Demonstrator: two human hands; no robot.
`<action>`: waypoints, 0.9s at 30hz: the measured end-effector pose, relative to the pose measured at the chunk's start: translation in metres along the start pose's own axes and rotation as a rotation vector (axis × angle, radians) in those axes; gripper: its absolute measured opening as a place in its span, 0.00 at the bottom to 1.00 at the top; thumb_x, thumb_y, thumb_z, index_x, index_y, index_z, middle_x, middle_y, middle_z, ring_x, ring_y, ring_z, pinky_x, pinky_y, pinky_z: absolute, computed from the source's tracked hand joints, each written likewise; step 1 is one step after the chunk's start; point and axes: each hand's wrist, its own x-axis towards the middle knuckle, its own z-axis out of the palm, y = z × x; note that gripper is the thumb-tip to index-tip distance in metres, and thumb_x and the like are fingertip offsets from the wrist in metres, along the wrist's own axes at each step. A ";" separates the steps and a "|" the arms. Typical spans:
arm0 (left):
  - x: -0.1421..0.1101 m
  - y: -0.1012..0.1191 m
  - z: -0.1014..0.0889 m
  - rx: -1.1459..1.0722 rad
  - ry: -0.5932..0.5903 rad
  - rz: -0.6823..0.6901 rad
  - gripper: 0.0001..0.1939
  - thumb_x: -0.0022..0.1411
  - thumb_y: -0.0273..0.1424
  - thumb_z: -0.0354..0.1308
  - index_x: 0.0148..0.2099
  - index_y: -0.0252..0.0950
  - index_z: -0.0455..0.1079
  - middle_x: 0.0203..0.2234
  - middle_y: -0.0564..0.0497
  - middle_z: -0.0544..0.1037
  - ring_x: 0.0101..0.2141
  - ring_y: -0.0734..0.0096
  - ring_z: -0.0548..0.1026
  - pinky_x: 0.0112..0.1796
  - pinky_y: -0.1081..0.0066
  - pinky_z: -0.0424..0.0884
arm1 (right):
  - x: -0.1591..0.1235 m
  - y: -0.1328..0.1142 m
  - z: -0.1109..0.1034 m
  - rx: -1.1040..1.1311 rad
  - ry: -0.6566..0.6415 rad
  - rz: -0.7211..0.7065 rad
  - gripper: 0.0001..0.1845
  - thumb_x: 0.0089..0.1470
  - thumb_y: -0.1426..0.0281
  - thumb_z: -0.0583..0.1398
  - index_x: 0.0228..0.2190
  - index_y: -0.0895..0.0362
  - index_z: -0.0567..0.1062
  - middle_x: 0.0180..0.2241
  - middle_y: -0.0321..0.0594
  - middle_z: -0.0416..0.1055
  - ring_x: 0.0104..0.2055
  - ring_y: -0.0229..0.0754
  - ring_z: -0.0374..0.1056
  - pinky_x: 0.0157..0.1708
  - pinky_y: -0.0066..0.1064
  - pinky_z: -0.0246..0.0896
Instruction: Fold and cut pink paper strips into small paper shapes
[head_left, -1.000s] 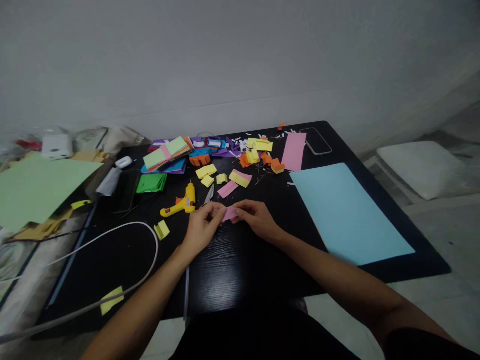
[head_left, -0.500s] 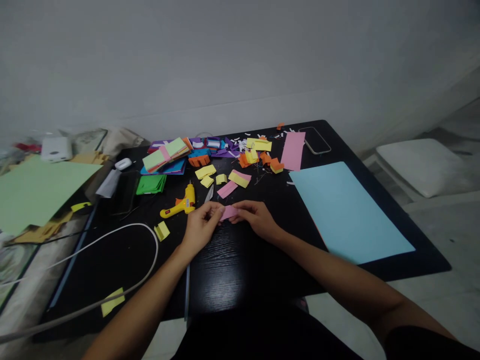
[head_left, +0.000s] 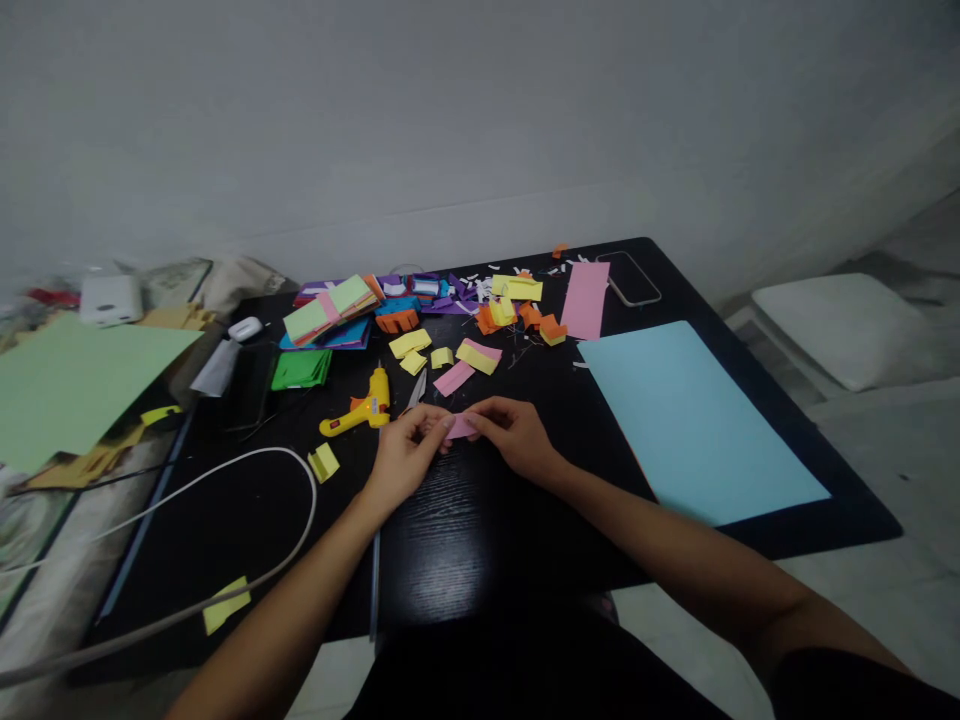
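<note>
The pink paper [head_left: 460, 427] sits between the pinching fingers of the left hand [head_left: 426, 432] and right hand [head_left: 489, 428], beyond the counter's [head_left: 450, 540] near edge.

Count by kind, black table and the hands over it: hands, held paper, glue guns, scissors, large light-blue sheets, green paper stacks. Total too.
Hands, left and right: 2
Held pink paper: 1
Yellow glue gun: 1
Scissors, partly hidden: 1
Large light-blue sheet: 1
Green paper stack: 1
Total: 7
</note>
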 end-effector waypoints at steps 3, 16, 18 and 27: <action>0.001 0.000 -0.001 -0.024 -0.003 -0.013 0.13 0.65 0.41 0.61 0.39 0.36 0.76 0.26 0.53 0.78 0.25 0.73 0.75 0.29 0.73 0.71 | 0.000 0.000 0.000 0.010 0.009 -0.001 0.10 0.52 0.62 0.68 0.32 0.56 0.81 0.29 0.37 0.79 0.30 0.39 0.74 0.35 0.32 0.71; 0.003 0.002 -0.003 -0.013 -0.029 0.024 0.14 0.66 0.42 0.58 0.38 0.35 0.73 0.26 0.53 0.77 0.27 0.72 0.75 0.33 0.72 0.71 | 0.002 0.001 -0.001 0.075 0.023 0.060 0.14 0.49 0.58 0.69 0.32 0.57 0.81 0.30 0.38 0.79 0.30 0.39 0.73 0.36 0.33 0.72; 0.003 0.001 -0.003 -0.005 -0.022 0.014 0.14 0.66 0.42 0.59 0.38 0.35 0.73 0.26 0.53 0.76 0.27 0.72 0.75 0.32 0.73 0.71 | 0.002 0.001 -0.001 0.089 0.021 0.067 0.15 0.49 0.58 0.69 0.32 0.57 0.81 0.30 0.39 0.79 0.30 0.39 0.74 0.36 0.33 0.72; 0.004 0.001 -0.010 0.206 -0.008 0.088 0.14 0.69 0.42 0.55 0.37 0.36 0.71 0.24 0.54 0.75 0.27 0.71 0.74 0.32 0.73 0.68 | 0.003 0.001 -0.001 0.144 0.019 0.101 0.16 0.48 0.57 0.70 0.32 0.57 0.81 0.32 0.39 0.79 0.32 0.40 0.74 0.39 0.36 0.74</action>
